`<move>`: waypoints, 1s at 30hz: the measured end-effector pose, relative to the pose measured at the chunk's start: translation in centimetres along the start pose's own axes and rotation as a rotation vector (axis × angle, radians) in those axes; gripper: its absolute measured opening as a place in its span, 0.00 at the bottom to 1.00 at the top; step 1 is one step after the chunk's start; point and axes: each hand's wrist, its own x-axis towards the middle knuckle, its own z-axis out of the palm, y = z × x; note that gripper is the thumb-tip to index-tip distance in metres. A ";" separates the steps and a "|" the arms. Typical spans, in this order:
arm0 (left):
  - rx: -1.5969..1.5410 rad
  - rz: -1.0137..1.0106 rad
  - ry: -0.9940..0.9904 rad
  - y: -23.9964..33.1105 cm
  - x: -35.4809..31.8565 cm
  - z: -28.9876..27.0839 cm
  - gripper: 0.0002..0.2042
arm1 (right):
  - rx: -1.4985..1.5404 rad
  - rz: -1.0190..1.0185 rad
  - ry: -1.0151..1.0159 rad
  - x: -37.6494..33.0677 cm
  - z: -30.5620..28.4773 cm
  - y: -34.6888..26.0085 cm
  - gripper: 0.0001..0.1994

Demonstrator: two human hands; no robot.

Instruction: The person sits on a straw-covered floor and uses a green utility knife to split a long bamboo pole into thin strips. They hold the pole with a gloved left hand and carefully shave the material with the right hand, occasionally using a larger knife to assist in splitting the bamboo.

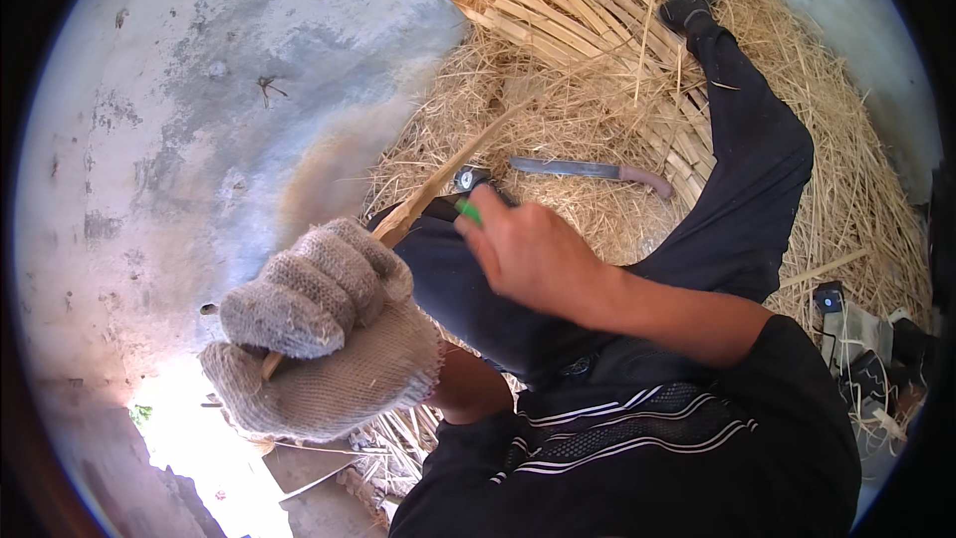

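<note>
Gripped tight in the gloved left hand (319, 339) is a thin bamboo strip (438, 184), while the bare right hand (533, 254) is closed on a green-handled tool (468, 207).

From the gloved fist the strip is run toward one o'clock, across the dark-trousered knee (478, 289), its far end blurred over the straw (558, 110). A long knife with a reddish handle (593, 171) is laid on the straw at one o'clock of the right hand, near but apart. Split bamboo slats (588, 15) are piled at twelve o'clock, and the outstretched leg (747, 139) is stretched beside them. A grey concrete floor (219, 90) is seen at ten o'clock. The left fist is held knuckles-up; the right wrist is bent inward, its forearm entering from four o'clock. How the tool meets the strip cannot be told.
</note>
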 end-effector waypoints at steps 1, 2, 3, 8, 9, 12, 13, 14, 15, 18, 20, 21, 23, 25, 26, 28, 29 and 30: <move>0.012 0.016 0.030 0.0 -0.1 0.2 0.21 | -0.072 0.032 0.008 0.5 0.2 0.8 0.11; 0.023 0.031 0.060 -0.1 -0.1 0.3 0.21 | -0.144 0.065 0.017 0.7 0.4 1.5 0.11; 0.042 0.044 0.095 0.0 -0.3 0.2 0.21 | -0.023 0.082 0.021 0.7 1.2 0.4 0.11; 0.003 0.043 0.263 0.3 -0.2 -0.4 0.20 | -0.040 -0.036 -0.029 0.3 0.6 -2.7 0.11; 0.004 0.042 0.228 -0.1 -0.3 -0.1 0.20 | -0.091 0.031 -0.005 0.5 0.8 -1.5 0.11; 0.023 0.038 0.265 0.1 -0.5 0.6 0.18 | -0.171 0.008 0.004 0.7 1.1 1.0 0.12; -0.007 0.018 0.252 0.2 -0.4 0.2 0.18 | -0.145 0.016 -0.018 0.8 1.1 0.3 0.12; -0.038 -0.003 0.238 0.4 -0.2 -0.6 0.18 | -0.120 0.025 -0.039 0.9 0.8 -0.4 0.12; -0.071 -0.021 0.219 0.6 -0.1 -1.1 0.18 | -0.087 0.017 -0.078 0.7 0.2 -1.9 0.12; 0.010 0.014 0.199 0.6 -0.3 -0.6 0.17 | -0.046 0.032 -0.132 0.5 -0.7 -3.9 0.12; -0.016 0.018 0.150 0.3 -0.7 0.5 0.17 | -0.127 0.111 -0.049 1.2 0.2 0.4 0.13; -0.031 0.022 0.125 0.0 -0.8 0.8 0.17 | -0.166 0.236 -0.046 1.1 1.2 3.4 0.13; -0.026 0.021 0.042 -0.2 -0.9 0.2 0.17 | -0.171 0.199 -0.059 0.7 0.8 3.3 0.13; -0.029 0.029 0.074 -0.1 -0.8 0.3 0.17 | -0.118 0.121 -0.044 0.8 -0.3 1.2 0.13; -0.029 0.008 0.056 0.0 -0.8 0.1 0.17 | -0.073 0.108 -0.080 0.5 -0.9 -0.7 0.13; -0.051 -0.026 0.000 0.1 -0.2 0.1 0.18 | 0.004 0.079 -0.123 0.0 -2.2 -3.3 0.13; -0.046 -0.024 -0.016 0.0 -0.1 0.3 0.18 | -0.014 -0.003 0.005 0.1 -1.3 -2.2 0.12; -0.042 -0.025 -0.040 0.0 0.0 0.7 0.18 | -0.031 0.026 0.018 0.2 -0.8 -1.0 0.12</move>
